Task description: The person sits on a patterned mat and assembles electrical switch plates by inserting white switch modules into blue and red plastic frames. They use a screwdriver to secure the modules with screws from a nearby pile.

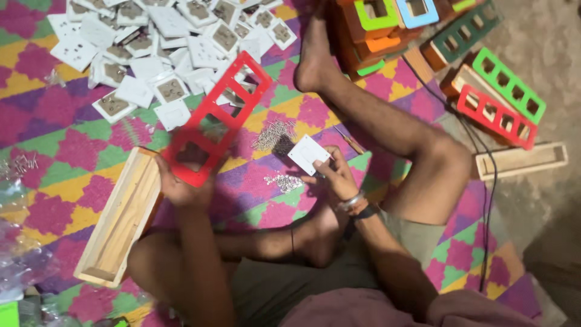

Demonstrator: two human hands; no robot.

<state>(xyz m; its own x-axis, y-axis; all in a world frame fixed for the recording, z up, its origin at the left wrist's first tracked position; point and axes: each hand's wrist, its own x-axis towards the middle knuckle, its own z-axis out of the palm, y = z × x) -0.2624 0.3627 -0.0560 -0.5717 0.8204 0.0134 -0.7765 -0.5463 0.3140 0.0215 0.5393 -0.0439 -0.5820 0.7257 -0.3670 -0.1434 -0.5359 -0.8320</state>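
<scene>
Your left hand (181, 184) grips the long red frame (215, 118) by its near end, its fingers curled around it, just above the wooden box (124, 218). Your right hand (333, 175) pinches 1 white switch plate (308, 154) beside the loose screws (275, 133); fitting it calls for aligning it with an opening.

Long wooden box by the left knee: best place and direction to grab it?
Probably the long side wall of the wooden box, near mid-length, coming from above: its open top faces up, so fingers can hook over the thin rim. The left hand with the red frame sits by its upper end, so mid-length is freer.
</scene>
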